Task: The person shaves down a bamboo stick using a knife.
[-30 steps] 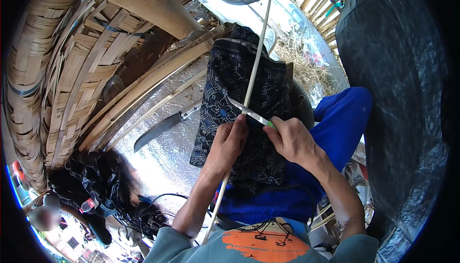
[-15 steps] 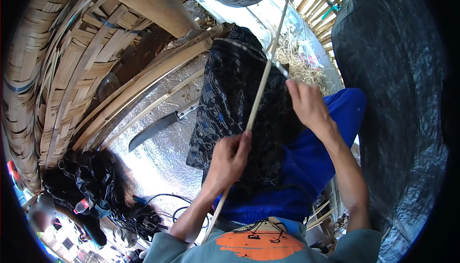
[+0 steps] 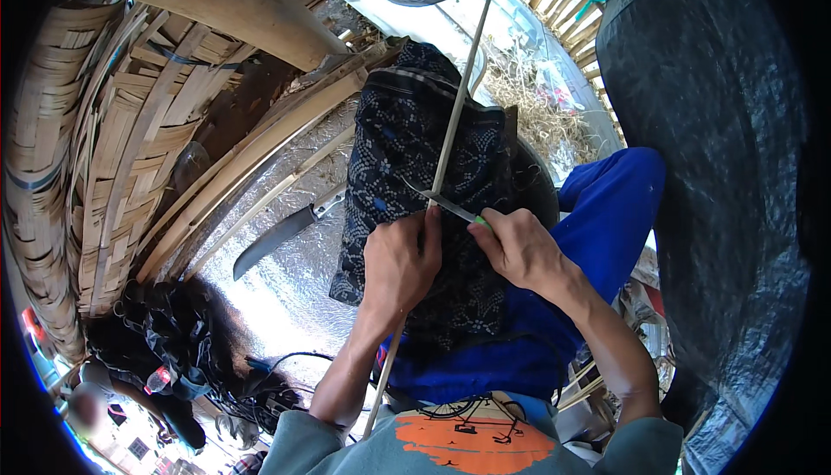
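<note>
Thin pale bamboo strip (image 3: 450,133): long axis running from lap up and away, over dark patterned cloth (image 3: 407,155). Left hand (image 3: 400,263) clasps it; right hand (image 3: 518,248) grips small green-handled knife (image 3: 441,202), blade crossing strip.

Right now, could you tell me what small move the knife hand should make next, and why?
Probably push the small knife away along the bamboo strip: the blade lies against it, the left hand pins it on the patterned cloth, and the right hand grips the handle.
</note>
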### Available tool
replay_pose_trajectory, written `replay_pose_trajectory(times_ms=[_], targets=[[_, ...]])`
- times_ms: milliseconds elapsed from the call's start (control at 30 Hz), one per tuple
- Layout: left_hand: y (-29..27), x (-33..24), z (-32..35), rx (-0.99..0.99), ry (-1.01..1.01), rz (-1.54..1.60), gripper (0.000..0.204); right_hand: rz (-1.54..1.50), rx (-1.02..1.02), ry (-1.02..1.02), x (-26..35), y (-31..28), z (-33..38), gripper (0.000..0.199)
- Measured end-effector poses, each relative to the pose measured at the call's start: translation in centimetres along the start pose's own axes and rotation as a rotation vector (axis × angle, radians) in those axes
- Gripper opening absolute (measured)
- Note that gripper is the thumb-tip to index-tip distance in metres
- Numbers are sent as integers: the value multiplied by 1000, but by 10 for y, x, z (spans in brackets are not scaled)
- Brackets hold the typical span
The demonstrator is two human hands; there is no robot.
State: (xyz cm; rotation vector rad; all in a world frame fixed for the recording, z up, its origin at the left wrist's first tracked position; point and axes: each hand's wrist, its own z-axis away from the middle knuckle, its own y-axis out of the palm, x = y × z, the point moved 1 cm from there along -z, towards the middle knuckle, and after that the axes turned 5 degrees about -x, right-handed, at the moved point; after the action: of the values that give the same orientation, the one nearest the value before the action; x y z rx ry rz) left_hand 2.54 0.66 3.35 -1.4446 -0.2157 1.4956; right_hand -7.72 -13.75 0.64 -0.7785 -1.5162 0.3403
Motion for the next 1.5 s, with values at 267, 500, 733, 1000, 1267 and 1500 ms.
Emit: replay_pose_trajectory(times_ms=[267, 500, 733, 1000, 1267, 1500], targets=[[0, 1, 7, -82, -21, 73, 33, 92, 93, 180, 6, 24, 4, 37], [0, 1, 4, -78, -27, 80, 34, 168, 52, 236, 8, 32, 0, 38], [2, -7, 27, 1, -15, 71, 37, 136, -53, 366, -19, 5, -35, 44], [2, -2, 10, 38, -90, 56, 40, -131, 66, 269, -2, -18, -10, 32], [4, -4, 7, 25, -67, 42, 38, -132, -35, 27, -3, -8, 11, 27], [11, 1, 9, -23, 18, -36, 35, -4, -55, 44, -2, -5, 20, 29]])
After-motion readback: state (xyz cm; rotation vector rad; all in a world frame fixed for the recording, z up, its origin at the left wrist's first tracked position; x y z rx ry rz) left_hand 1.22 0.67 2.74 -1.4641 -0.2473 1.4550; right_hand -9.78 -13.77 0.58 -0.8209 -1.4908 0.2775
